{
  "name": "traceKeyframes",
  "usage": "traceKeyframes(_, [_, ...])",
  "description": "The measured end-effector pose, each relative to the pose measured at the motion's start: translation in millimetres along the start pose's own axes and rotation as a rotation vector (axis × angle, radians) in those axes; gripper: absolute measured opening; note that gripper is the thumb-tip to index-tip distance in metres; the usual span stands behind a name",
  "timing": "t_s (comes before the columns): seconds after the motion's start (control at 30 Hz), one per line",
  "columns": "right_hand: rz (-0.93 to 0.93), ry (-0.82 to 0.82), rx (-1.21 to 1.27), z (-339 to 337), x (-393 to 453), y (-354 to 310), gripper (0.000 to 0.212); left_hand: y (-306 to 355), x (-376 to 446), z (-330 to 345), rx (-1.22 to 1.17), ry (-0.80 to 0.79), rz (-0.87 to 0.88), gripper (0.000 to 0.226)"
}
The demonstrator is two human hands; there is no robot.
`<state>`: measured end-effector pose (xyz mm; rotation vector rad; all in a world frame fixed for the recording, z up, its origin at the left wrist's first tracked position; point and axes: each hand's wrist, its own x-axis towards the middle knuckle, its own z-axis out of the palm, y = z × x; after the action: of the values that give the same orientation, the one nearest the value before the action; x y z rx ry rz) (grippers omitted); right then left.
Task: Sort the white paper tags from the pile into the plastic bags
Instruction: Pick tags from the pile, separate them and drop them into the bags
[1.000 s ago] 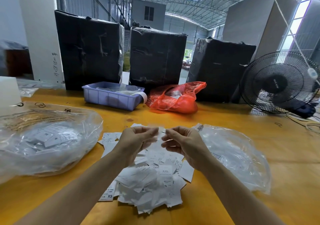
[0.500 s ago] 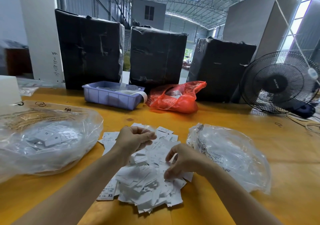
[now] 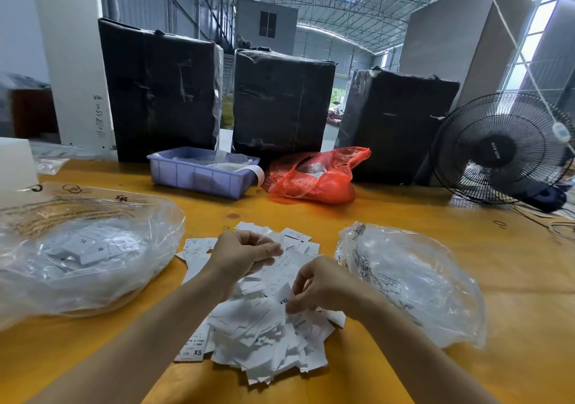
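Both forearms reach in from the bottom edge over the yellow table (image 3: pixel 404 213). Left hand (image 3: pixel 241 256) hovers above the far part of the tag pile (image 3: pixel 264 332), fingers curled in, pinching a bit of thin clear film at the fingertips — can't tell if a tag is in there too. Right hand (image 3: pixel 323 285) sits lower, thumb and fingers pinching one white tag marked XXL (image 3: pixel 282 298), lifted a little off the heap, its lower edge touching the other tags.

Pile lies centre-front betw. the two arms, loose white paper tags heaped and overlapping; too many to count. One tag at the front-left edge reads XS (image 3: pixel 193 350).

Clear plastic bags: 2. Left bag (image 3: pixel 87 257) is the bigger, w/ tags visible inside; right bag (image 3: pixel 413 282) lies just beside the pile, contents unclear.

Behind — 3 tall black-wrapped boxes (image 3: pixel 280 101) in a row, 1 purple plastic tray (image 3: pixel 199 176), 1 red plastic bag (image 3: pixel 314 176) next to it, 1 black fan (image 3: pixel 501 148) at far right.
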<state>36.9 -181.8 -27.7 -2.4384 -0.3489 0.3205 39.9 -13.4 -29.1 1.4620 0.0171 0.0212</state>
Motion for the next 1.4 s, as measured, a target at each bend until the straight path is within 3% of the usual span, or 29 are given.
traceKeyframes(0.07, [0.001, 0.057, 0.053, -4, 1, 0, 0.018, 0, 0, 1, 0.009, -0.004, -0.005, 0.012])
traceKeyframes(0.17, [-0.04, 0.293, 0.136, -13, 4, 1, 0.015, -1, 0, 1, 0.028, -0.016, -0.018, 0.014])
traceKeyframes(0.27, [-0.195, 0.534, 0.261, -21, 4, 0, 0.005, -1, -1, 1, 0.033, -0.055, -0.031, 0.01])
traceKeyframes(0.33, [-0.287, 0.612, 0.306, -24, 3, -1, 0.006, -1, -1, 2, 0.041, -0.081, -0.037, 0.005])
traceKeyframes(0.83, [-0.379, 0.556, 0.082, -21, 5, 1, 0.007, -1, -4, 4, 0.16, -0.159, -0.038, 0.005])
traceKeyframes(1.4, [-0.393, 0.593, 0.164, -25, 3, 2, 0.004, 1, -4, 2, 0.203, -0.222, -0.051, 0.001])
